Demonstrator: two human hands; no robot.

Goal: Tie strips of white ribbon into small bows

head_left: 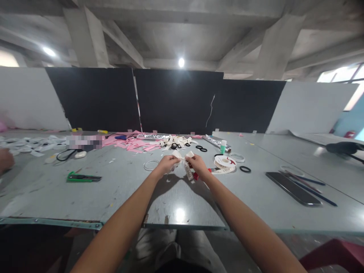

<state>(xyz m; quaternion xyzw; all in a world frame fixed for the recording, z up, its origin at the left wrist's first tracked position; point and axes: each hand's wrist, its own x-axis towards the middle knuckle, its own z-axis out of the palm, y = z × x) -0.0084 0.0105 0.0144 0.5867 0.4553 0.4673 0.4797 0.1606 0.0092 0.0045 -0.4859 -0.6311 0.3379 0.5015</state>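
Observation:
Above the middle of the table, a white ribbon bow (183, 159) is pinched between my two hands. My left hand (167, 164) grips its left loop with closed fingers, and my right hand (197, 165) is closed on its right loop. From the knot a printed ribbon tail hangs down. Just right of my right hand stands a white ribbon spool (225, 162), with printed ribbon trailing from it. Partly behind that hand lies a red-handled tool (196, 176), its kind unclear. A thin clear ring (151, 165) rests left of my left hand.
A green box cutter (83, 177) lies at left; a phone (292, 188) and pencils (315, 187) lie at right. Farther back are pink strips (131, 144), a pile of white bows (173, 141), black rings (201, 148) and a glue stick (223, 146). Another person's hand (5, 159) shows at far left.

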